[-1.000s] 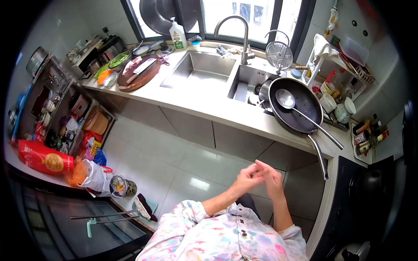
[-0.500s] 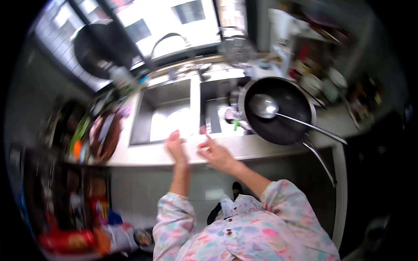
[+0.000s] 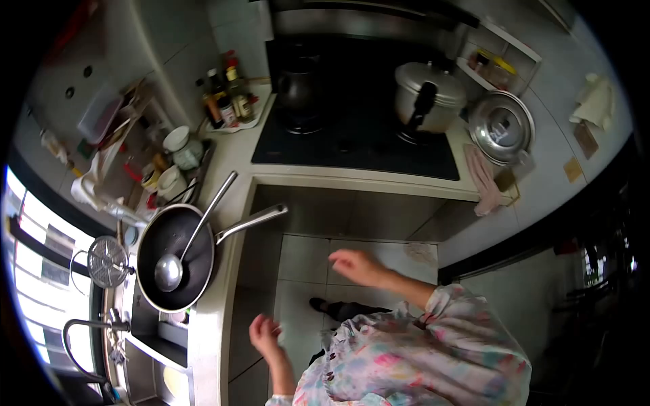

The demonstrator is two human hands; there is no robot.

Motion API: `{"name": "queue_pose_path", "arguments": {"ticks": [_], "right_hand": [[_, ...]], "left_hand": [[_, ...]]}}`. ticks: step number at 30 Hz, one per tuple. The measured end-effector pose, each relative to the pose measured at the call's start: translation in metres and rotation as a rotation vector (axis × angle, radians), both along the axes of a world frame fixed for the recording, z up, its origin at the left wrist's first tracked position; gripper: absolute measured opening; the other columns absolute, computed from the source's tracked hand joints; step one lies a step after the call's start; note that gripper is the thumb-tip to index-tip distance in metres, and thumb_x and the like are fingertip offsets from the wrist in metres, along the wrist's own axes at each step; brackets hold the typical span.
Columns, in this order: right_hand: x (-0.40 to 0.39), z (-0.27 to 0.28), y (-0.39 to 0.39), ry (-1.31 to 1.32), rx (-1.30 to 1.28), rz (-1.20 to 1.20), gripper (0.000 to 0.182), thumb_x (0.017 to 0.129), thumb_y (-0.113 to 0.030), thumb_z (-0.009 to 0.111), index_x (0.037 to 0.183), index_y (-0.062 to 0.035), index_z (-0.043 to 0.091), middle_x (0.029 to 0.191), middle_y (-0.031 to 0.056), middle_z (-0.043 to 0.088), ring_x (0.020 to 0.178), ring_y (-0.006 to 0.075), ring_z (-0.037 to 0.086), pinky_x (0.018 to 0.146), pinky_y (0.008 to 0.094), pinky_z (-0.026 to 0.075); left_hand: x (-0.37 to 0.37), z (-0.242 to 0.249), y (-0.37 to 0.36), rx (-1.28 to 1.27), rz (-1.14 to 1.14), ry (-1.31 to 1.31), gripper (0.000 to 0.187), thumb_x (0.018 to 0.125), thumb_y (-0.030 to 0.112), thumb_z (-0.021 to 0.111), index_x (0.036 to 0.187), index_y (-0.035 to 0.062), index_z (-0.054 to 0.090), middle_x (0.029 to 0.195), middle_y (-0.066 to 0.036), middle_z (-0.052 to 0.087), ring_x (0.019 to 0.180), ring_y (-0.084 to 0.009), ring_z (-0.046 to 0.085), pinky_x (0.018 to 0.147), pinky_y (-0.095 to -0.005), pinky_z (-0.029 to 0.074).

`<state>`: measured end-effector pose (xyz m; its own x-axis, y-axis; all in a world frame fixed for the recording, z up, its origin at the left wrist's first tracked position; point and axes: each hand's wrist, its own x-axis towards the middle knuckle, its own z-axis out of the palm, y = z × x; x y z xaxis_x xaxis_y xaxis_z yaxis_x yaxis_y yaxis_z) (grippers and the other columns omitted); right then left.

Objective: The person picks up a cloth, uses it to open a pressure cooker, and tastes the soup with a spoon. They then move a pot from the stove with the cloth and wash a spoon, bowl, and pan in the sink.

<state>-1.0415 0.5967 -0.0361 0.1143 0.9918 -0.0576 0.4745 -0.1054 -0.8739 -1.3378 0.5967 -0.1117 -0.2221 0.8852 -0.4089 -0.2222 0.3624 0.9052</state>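
Observation:
My left hand [image 3: 265,335] hangs in the air beside the counter edge, fingers loosely curled and apart, with nothing in it. Over the floor, farther from the counter, my right hand [image 3: 357,266] is empty too, its fingers loosely bent and apart. Nearest to both is a dark frying pan [image 3: 161,233] on the counter by the sink, its steel handle pointing toward the stove. A metal ladle [image 3: 168,273] rests inside the pan, with its long handle reaching over the rim.
A pressure cooker [image 3: 431,95] and a dark pot [image 3: 299,91] stand on the black stove [image 3: 352,145]. Bottles [image 3: 230,101] occupy the corner. A metal lid [image 3: 502,127] leans at right, near a pink cloth [image 3: 479,177]. The sink [image 3: 142,374] and faucet [image 3: 88,325] lie left.
My view has turned right from the sink toward the stove. Both hands have moved away from the sink's front edge. The pan and ladle still lie together on the counter.

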Motion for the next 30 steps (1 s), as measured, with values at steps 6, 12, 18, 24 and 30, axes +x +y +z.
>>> {"name": "queue_pose_path", "arguments": {"ticks": [6, 12, 18, 24, 30], "right_hand": [[0.122, 0.043, -0.019, -0.007, 0.354, -0.579, 0.026, 0.082, -0.014, 0.060, 0.106, -0.0065, 0.058, 0.078, 0.0069, 0.064, 0.065, 0.0155, 0.060, 0.061, 0.0275, 0.048], [0.246, 0.065, 0.034, -0.098, 0.605, -0.725, 0.047, 0.083, -0.007, 0.060, 0.126, -0.0029, 0.041, 0.080, 0.0020, 0.058, 0.062, 0.0059, 0.051, 0.058, 0.0200, 0.043], [0.321, 0.120, 0.093, -0.294, 0.404, -0.772, 0.072, 0.076, -0.037, 0.066, 0.131, -0.0038, 0.033, 0.080, 0.0085, 0.060, 0.060, 0.0207, 0.059, 0.059, 0.0315, 0.047], [0.336, 0.117, 0.118, -0.289, 0.467, -0.769, 0.076, 0.070, -0.031, 0.068, 0.131, -0.0043, 0.032, 0.101, 0.0197, 0.060, 0.080, 0.0311, 0.063, 0.070, 0.0380, 0.050], [0.341, 0.116, 0.100, 0.050, 0.389, -0.845, 0.069, 0.065, -0.020, 0.067, 0.127, -0.0076, 0.040, 0.102, 0.0176, 0.060, 0.086, 0.0292, 0.063, 0.075, 0.0351, 0.049]], "left_hand": [[0.178, 0.062, 0.031, 0.108, -0.705, -0.163, 0.028, 0.084, 0.012, 0.058, 0.110, 0.0015, 0.055, 0.095, -0.006, 0.062, 0.076, -0.0128, 0.059, 0.063, -0.0245, 0.047], [0.337, 0.101, 0.098, 0.157, -0.899, -0.202, 0.038, 0.087, 0.029, 0.057, 0.112, 0.0012, 0.055, 0.102, -0.007, 0.060, 0.090, -0.0151, 0.057, 0.074, -0.0282, 0.046], [0.514, 0.132, 0.181, -0.031, -1.038, -0.600, 0.050, 0.091, 0.043, 0.043, 0.120, 0.0026, 0.047, 0.110, -0.012, 0.057, 0.097, -0.0226, 0.057, 0.082, -0.0351, 0.048], [0.580, 0.145, 0.220, -0.277, -1.110, -0.806, 0.041, 0.090, 0.041, 0.048, 0.110, 0.0060, 0.056, 0.103, -0.006, 0.062, 0.095, -0.0186, 0.059, 0.081, -0.0368, 0.050], [0.575, 0.150, 0.231, -0.369, -1.316, -0.702, 0.032, 0.084, 0.031, 0.061, 0.103, 0.0059, 0.056, 0.076, -0.006, 0.057, 0.042, -0.0113, 0.046, 0.032, -0.0183, 0.029]]}}
